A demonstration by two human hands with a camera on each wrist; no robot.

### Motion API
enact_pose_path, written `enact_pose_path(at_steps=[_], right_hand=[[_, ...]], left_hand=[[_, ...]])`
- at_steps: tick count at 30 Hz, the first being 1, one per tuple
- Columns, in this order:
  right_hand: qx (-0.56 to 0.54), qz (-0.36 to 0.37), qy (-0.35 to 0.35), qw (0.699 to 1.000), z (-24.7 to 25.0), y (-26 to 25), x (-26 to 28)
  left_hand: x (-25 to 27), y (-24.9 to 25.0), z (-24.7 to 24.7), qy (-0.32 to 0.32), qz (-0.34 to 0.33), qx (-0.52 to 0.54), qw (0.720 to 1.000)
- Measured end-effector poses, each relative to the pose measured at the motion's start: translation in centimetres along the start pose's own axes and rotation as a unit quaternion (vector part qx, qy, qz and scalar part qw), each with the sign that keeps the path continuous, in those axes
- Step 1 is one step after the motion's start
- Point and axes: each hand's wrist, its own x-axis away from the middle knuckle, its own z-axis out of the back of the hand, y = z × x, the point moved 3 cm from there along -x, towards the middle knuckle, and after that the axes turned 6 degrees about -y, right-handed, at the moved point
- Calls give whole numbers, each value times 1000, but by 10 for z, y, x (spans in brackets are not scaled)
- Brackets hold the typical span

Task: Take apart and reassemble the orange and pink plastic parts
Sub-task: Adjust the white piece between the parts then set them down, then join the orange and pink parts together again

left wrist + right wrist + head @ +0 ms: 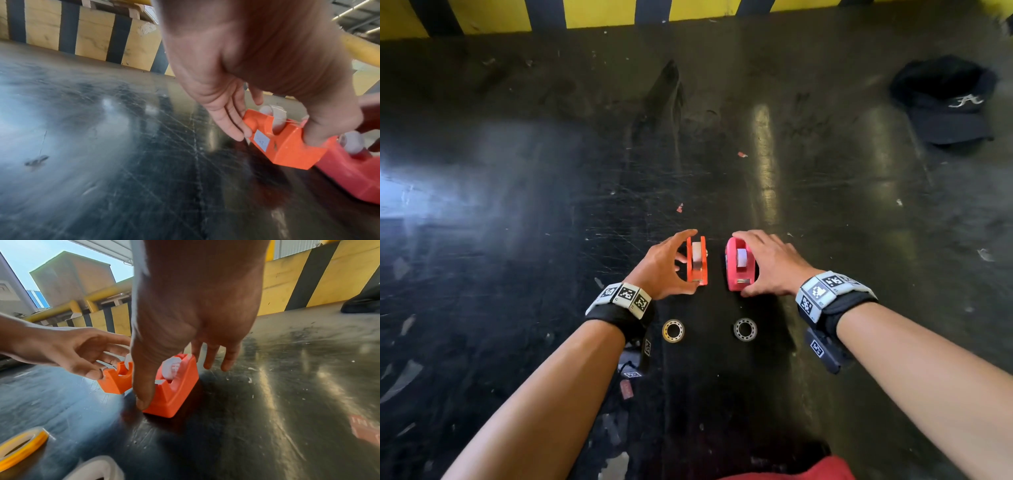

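Observation:
An orange tape dispenser (697, 274) (287, 146) and a pink one (732, 274) (176, 392) stand side by side on the dark floor, each with a white core in its cradle. My left hand (686, 262) spans the orange dispenser. Its thumb (314, 134) presses the near end and its fingertips (240, 129) touch the left side. My right hand (743, 263) hovers over the pink dispenser with its thumb (144, 395) against the near corner. Its fingers (228, 360) hang straight past the far side, clear of it.
A yellow tape roll (673, 330) (22, 449) and a clear one (745, 329) lie flat on the floor just behind my wrists. A black cap (945, 102) lies far right. A yellow-and-black striped wall (602, 13) closes off the far side.

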Motion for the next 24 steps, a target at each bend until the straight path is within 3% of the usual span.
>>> enact_pose_path(at_steps=[10,16,21,24], right_hand=[[1,-4,-8,1000,-1,-3,-9],[-56,-5,33,998,5,-4,1],[-124,61,84,987,21,-16,16],[-145,98,97,980,30,-29,29]], left_hand=[[-1,-5,-11,16,13,-8,1000],[9,5,-1,13,15,-3,1000],[23,50,26,124,-66,-45,989],[30,81,29,108,-98,-106,984]])
